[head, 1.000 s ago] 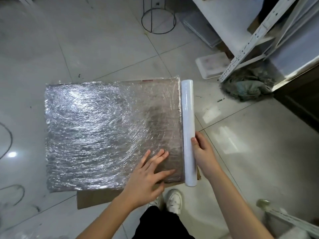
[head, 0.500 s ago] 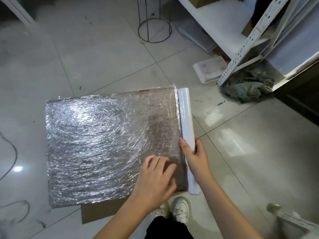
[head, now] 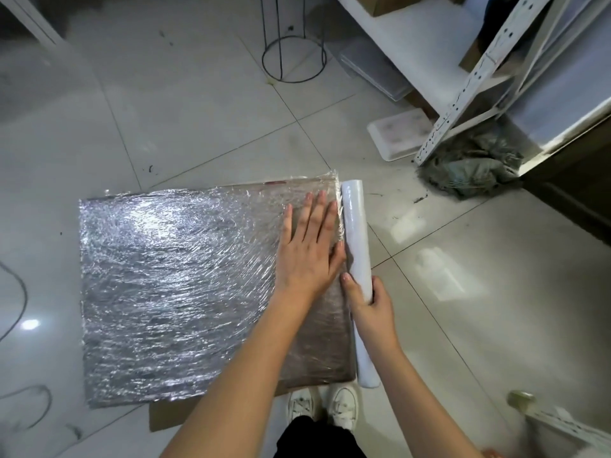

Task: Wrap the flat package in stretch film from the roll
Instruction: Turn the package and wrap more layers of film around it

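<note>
Head view. Flat package [head: 185, 292] lies on the tiled floor [head: 198, 110], its upper face already covered in wrinkled stretch film. Film roll [head: 355, 246] lies along the package's 3 o'clock edge, touching it or just beside it.

Grip state: the left hand [head: 309, 249] rests flat on the film with fingers straight, pressing near the 3 o'clock edge toward the far corner. The right hand [head: 370, 309] has its fingers curled round the roll at roughly mid-length.

Step in hand, as judged: smoothing and anchoring the film at the edge before the roll goes on.
- Keep the left palm flat and press outward toward 3 o'clock, so trapped air and slack move to the edge.
- Hold the roll parallel to the edge; a skewed roll is likely to lay film in diagonal creases.
- Maintain light tension with the right hand; the thin film will probably bunch if released.

Surroundings: a cardboard sheet [head: 172, 418] protrudes from under the package at 6 o'clock. The person's white shoes [head: 322, 409] stand just at that edge and may obstruct turning the package. At 2 o'clock, well apart, stand a white shelving frame [head: 476, 77], a crumpled grey-green cloth [head: 472, 173] and a white tray [head: 398, 133]. A wire stand [head: 292, 62] sits at 12 o'clock, clear of the work.
</note>
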### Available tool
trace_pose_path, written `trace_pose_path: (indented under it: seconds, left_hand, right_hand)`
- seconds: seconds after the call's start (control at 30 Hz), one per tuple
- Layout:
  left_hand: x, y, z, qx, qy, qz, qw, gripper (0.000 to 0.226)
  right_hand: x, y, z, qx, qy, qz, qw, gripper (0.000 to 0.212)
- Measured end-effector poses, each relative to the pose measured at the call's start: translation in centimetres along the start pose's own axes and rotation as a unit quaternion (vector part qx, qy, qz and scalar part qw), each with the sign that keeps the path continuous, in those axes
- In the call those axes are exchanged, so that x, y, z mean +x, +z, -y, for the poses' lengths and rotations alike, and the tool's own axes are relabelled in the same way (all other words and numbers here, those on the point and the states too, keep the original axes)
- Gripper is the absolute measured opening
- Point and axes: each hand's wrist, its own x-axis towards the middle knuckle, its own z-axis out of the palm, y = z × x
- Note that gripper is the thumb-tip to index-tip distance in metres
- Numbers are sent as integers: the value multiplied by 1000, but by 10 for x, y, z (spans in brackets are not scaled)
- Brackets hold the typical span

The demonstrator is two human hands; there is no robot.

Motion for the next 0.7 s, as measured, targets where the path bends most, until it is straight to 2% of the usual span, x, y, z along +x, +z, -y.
trace_pose_path:
  seconds: [0.1,0.17,0.23,0.27,0.47,0.6,0.7]
  left_hand:
    - [-1,-3,-2,18,-22,0,1000,71]
    - [-6,-8,-8,22,-113,15,993,79]
    - [-20,-11,-20,6,-222,34,974,86]
    - [-29,-12,-28,-7,-251,44,967,86]
    - [-49,-26,-39,-47,-291,10,955,74]
    - [-48,-59,-27,-75,-310,-28,947,74]
    - [-43,-87,-24,-129,-346,-67,927,75]
  right_hand:
    - [4,-6,-4,-1,19,56,998,30]
    - [4,-10,-4,38,17,82,996,29]
    - [4,-8,-2,54,7,77,996,28]
    - [4,-5,0,54,-2,69,996,28]
    - [-13,10,26,71,-33,68,995,7]
    - [-29,14,58,38,-73,89,993,22]
    - [-42,14,91,7,-102,105,989,34]
